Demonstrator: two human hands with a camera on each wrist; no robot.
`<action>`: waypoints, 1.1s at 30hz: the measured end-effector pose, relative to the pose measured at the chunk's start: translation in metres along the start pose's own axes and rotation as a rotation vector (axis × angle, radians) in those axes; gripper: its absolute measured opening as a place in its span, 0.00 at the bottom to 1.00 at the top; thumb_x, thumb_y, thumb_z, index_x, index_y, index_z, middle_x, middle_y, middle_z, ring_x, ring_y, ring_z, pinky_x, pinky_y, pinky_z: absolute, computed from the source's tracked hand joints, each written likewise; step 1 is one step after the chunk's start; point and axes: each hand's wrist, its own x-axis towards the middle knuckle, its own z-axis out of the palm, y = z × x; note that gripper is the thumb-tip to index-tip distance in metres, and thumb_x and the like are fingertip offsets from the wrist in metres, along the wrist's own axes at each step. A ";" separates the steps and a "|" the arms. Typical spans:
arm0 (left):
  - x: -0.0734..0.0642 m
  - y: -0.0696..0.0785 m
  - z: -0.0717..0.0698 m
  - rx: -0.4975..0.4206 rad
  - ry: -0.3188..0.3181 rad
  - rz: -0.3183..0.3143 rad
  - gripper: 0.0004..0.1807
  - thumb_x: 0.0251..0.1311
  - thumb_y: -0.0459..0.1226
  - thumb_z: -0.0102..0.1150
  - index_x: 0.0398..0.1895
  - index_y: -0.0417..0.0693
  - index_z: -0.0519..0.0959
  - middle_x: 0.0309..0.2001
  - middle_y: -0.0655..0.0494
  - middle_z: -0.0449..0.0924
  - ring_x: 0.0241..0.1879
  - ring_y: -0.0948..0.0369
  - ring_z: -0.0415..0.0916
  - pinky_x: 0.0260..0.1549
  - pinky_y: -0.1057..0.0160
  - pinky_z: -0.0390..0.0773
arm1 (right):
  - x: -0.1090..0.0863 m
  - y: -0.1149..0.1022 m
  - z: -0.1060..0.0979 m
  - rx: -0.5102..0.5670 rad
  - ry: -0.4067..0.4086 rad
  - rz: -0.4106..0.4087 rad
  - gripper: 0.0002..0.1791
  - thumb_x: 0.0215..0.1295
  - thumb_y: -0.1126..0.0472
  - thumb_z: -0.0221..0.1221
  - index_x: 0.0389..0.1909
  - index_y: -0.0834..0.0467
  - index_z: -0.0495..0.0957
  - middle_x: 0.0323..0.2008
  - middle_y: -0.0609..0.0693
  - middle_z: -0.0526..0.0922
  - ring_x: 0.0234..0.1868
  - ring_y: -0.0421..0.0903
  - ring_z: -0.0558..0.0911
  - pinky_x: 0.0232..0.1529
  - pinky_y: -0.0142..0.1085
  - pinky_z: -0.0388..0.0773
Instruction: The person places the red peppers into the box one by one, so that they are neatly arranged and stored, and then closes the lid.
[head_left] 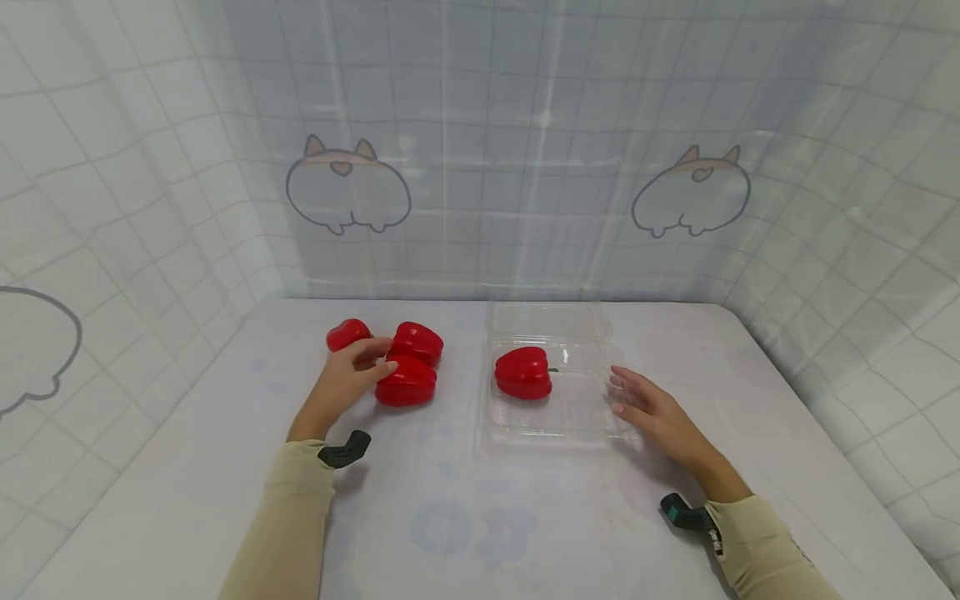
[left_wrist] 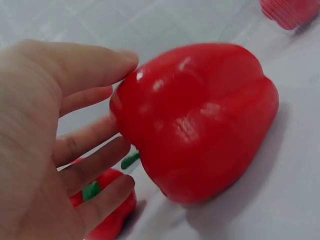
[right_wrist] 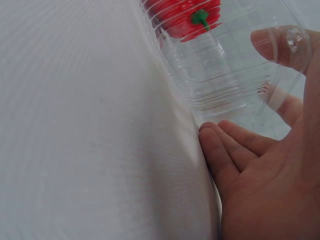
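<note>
In the head view my left hand [head_left: 347,377] is at a group of red bell peppers on the left. Its thumb touches the stem end of the front bell pepper [left_wrist: 195,125]. The other fingers, only slightly bent, lie beside that end. Another bell pepper [head_left: 417,342] sits just behind it, and a third bell pepper [head_left: 348,334] is to the left. My right hand [head_left: 654,414] is at the right side of a clear plastic container [head_left: 577,408], fingers extended by its ribbed wall. Inside the container, on its left, lies a bell pepper [head_left: 522,373].
The container's clear lid [head_left: 547,320] is folded back toward the rear of the white table [head_left: 420,517]. A grid-patterned curtain [head_left: 510,167] with cartoon animal drawings stands behind the table and along both sides.
</note>
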 end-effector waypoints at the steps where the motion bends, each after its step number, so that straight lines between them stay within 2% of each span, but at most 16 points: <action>1: 0.001 -0.002 0.000 -0.004 -0.010 0.002 0.35 0.62 0.53 0.66 0.70 0.54 0.70 0.66 0.48 0.70 0.65 0.45 0.65 0.54 0.47 0.79 | 0.000 0.000 0.000 0.000 0.000 -0.002 0.34 0.75 0.57 0.56 0.76 0.60 0.56 0.72 0.63 0.64 0.71 0.61 0.66 0.66 0.54 0.65; 3: 0.001 -0.005 -0.001 -0.012 -0.023 -0.006 0.36 0.60 0.54 0.67 0.70 0.55 0.70 0.66 0.50 0.70 0.65 0.45 0.65 0.53 0.47 0.79 | 0.001 0.001 0.000 0.000 0.002 -0.005 0.34 0.75 0.57 0.56 0.76 0.60 0.56 0.72 0.63 0.64 0.71 0.61 0.66 0.65 0.59 0.62; 11: 0.000 -0.010 -0.005 -0.030 -0.080 -0.059 0.41 0.56 0.57 0.69 0.71 0.59 0.67 0.68 0.51 0.65 0.68 0.45 0.59 0.52 0.46 0.79 | 0.001 0.001 0.000 -0.007 0.003 -0.005 0.35 0.75 0.55 0.57 0.76 0.60 0.57 0.71 0.63 0.65 0.71 0.61 0.67 0.66 0.56 0.63; 15: -0.002 -0.011 -0.009 -0.033 -0.119 -0.074 0.41 0.57 0.57 0.68 0.73 0.58 0.66 0.70 0.50 0.63 0.68 0.45 0.58 0.54 0.45 0.78 | 0.001 0.001 -0.001 -0.007 0.000 -0.008 0.35 0.75 0.56 0.57 0.76 0.60 0.57 0.72 0.63 0.65 0.71 0.61 0.67 0.64 0.36 0.68; 17: -0.003 -0.011 -0.010 -0.034 -0.139 -0.069 0.41 0.58 0.56 0.68 0.73 0.57 0.65 0.70 0.48 0.62 0.69 0.44 0.58 0.54 0.44 0.78 | 0.000 0.001 -0.001 0.002 -0.003 -0.010 0.35 0.75 0.56 0.57 0.76 0.60 0.57 0.72 0.64 0.65 0.71 0.61 0.67 0.60 0.26 0.66; 19: -0.005 -0.011 -0.012 -0.037 -0.161 -0.072 0.42 0.59 0.56 0.67 0.74 0.56 0.64 0.71 0.47 0.61 0.69 0.44 0.57 0.55 0.44 0.77 | 0.001 0.001 -0.001 0.010 -0.001 -0.015 0.34 0.75 0.57 0.57 0.76 0.61 0.57 0.72 0.64 0.65 0.70 0.62 0.67 0.57 0.21 0.64; 26: -0.007 -0.011 -0.016 -0.085 -0.218 -0.093 0.43 0.61 0.54 0.66 0.76 0.55 0.61 0.71 0.46 0.60 0.70 0.44 0.55 0.57 0.42 0.74 | 0.001 0.001 -0.001 0.006 0.003 -0.016 0.34 0.75 0.56 0.57 0.76 0.60 0.57 0.71 0.63 0.65 0.70 0.61 0.67 0.57 0.20 0.64; 33: -0.009 -0.013 -0.016 -0.083 -0.235 -0.105 0.45 0.58 0.54 0.68 0.76 0.53 0.60 0.71 0.45 0.60 0.70 0.43 0.54 0.55 0.44 0.77 | 0.000 0.003 -0.001 0.028 -0.002 -0.021 0.34 0.75 0.57 0.57 0.76 0.61 0.57 0.72 0.64 0.64 0.70 0.62 0.67 0.56 0.21 0.65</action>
